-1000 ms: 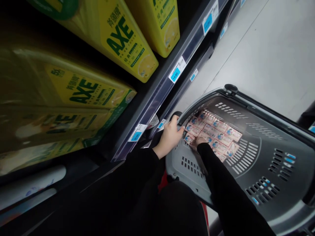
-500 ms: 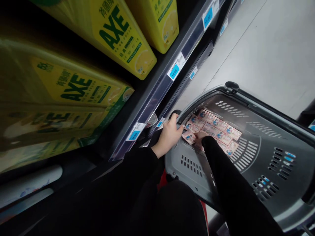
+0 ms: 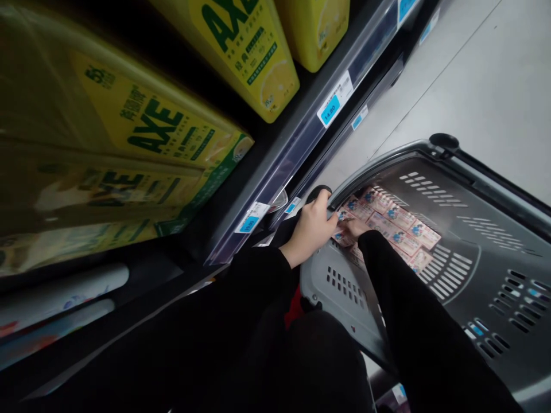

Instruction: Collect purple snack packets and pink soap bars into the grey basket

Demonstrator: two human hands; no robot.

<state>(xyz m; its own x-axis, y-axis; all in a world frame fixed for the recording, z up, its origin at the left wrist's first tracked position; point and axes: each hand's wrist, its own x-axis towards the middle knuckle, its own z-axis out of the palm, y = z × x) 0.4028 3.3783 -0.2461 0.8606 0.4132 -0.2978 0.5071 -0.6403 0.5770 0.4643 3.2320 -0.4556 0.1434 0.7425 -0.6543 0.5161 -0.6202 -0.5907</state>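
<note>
A grey plastic shopping basket (image 3: 467, 244) with slotted walls stands at the right. My left hand (image 3: 310, 228) is closed over its near left rim. Inside, small pink printed packets (image 3: 407, 223) with blue figures lie in rows on the slotted bottom. My right hand (image 3: 355, 228) reaches down into the basket at the left end of these rows. Its fingers are closed on a pink packet (image 3: 343, 236) in the corner by the wall, just below my left fingers. The fingertips are partly hidden, and the black sleeve covers some of the basket.
Left of the basket runs a dark shelf edge (image 3: 297, 150) with blue and white price tags (image 3: 332, 109). Large yellow AXE bottles (image 3: 258, 63) and wrapped yellow AXE packs (image 3: 159, 123) stand on the shelf. Pale floor (image 3: 491, 92) lies beyond the basket.
My right hand has moved a little left toward the basket corner, and the tilted packet there now lies lower and closer to the wall. My left hand stays on the rim. The view has shifted slightly.
</note>
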